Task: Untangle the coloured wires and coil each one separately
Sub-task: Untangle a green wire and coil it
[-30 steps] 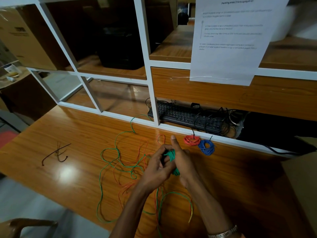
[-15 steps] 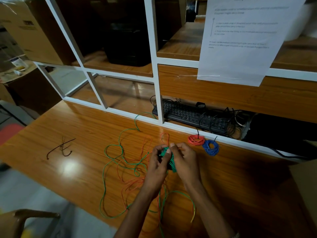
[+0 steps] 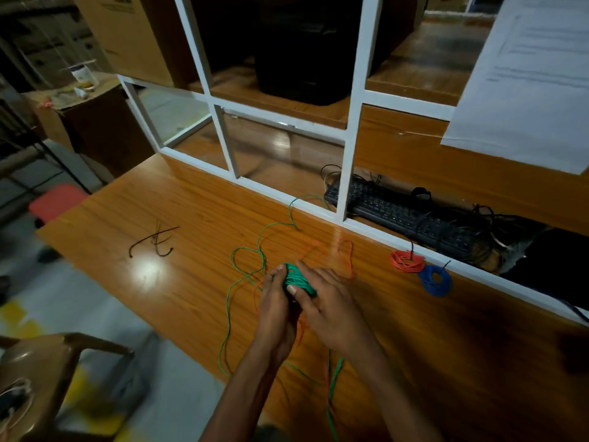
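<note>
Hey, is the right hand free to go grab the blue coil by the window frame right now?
Probably not yet: the right hand is busy on the green coil, which the left hand grips. The bare desk between it and the blue coil leaves the path open.
</note>
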Action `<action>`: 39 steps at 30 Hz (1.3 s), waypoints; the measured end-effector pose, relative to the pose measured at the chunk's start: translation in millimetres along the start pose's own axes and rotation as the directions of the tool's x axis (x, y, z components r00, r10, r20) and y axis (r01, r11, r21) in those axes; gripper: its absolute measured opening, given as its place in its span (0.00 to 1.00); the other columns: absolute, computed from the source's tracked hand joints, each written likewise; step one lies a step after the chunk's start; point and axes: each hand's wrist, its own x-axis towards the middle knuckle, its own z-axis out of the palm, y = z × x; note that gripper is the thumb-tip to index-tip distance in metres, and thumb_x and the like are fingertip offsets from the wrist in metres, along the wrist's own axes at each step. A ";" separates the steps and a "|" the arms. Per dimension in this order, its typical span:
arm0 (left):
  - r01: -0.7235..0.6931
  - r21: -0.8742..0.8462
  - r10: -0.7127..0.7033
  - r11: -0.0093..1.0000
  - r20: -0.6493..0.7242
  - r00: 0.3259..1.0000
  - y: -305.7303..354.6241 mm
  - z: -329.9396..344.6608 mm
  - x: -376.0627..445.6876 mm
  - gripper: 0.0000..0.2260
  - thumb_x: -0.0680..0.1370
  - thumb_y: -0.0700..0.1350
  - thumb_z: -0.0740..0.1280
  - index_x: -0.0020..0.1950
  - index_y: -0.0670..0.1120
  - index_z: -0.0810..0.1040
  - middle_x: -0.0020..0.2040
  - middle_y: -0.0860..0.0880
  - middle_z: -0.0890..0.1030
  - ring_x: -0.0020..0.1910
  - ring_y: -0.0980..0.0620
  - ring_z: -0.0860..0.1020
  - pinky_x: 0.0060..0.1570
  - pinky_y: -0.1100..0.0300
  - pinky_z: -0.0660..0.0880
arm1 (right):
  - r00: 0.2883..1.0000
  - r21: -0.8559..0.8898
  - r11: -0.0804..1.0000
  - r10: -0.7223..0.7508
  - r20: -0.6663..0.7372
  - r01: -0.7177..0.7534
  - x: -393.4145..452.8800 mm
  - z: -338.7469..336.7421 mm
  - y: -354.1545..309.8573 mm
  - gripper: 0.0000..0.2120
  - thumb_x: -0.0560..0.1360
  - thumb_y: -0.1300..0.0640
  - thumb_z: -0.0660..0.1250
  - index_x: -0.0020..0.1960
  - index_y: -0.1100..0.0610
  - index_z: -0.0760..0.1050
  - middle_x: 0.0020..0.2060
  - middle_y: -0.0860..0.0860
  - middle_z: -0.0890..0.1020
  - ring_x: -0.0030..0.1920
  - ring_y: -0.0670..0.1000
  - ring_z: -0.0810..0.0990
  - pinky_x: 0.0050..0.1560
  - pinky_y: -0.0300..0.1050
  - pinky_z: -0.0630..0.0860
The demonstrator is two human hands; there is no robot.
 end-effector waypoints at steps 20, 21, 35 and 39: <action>-0.450 0.661 0.181 0.600 0.436 0.882 137.3 -150.6 69.6 0.14 0.88 0.50 0.60 0.66 0.47 0.81 0.51 0.56 0.85 0.50 0.56 0.83 0.51 0.54 0.80 | 0.996 0.236 0.970 0.065 -0.053 -0.051 107.3 138.2 -69.7 0.19 0.85 0.48 0.53 0.69 0.50 0.76 0.60 0.39 0.77 0.65 0.41 0.74 0.67 0.48 0.73; -0.441 0.649 0.155 0.620 0.449 0.880 148.6 -159.7 74.2 0.14 0.88 0.48 0.61 0.68 0.47 0.81 0.56 0.54 0.86 0.56 0.54 0.84 0.55 0.53 0.81 | 0.998 0.234 0.971 0.056 -0.043 -0.044 116.1 147.9 -74.0 0.19 0.85 0.48 0.53 0.69 0.50 0.76 0.60 0.39 0.77 0.65 0.40 0.73 0.67 0.47 0.73; -0.237 0.638 0.278 0.733 0.037 0.960 213.2 -295.3 150.8 0.11 0.85 0.47 0.67 0.64 0.52 0.86 0.47 0.50 0.88 0.47 0.50 0.86 0.48 0.43 0.85 | 0.916 0.035 0.992 0.100 0.388 -0.124 221.2 289.5 -129.4 0.19 0.86 0.42 0.51 0.64 0.50 0.76 0.59 0.45 0.77 0.62 0.44 0.73 0.65 0.49 0.73; -0.187 0.601 0.275 0.777 -0.057 0.960 225.3 -326.2 164.5 0.11 0.84 0.47 0.67 0.64 0.51 0.85 0.51 0.50 0.89 0.50 0.51 0.87 0.51 0.47 0.86 | 0.841 0.151 0.937 0.200 0.503 -0.313 254.4 305.3 -152.3 0.21 0.86 0.43 0.54 0.62 0.53 0.81 0.53 0.46 0.82 0.53 0.43 0.80 0.54 0.42 0.76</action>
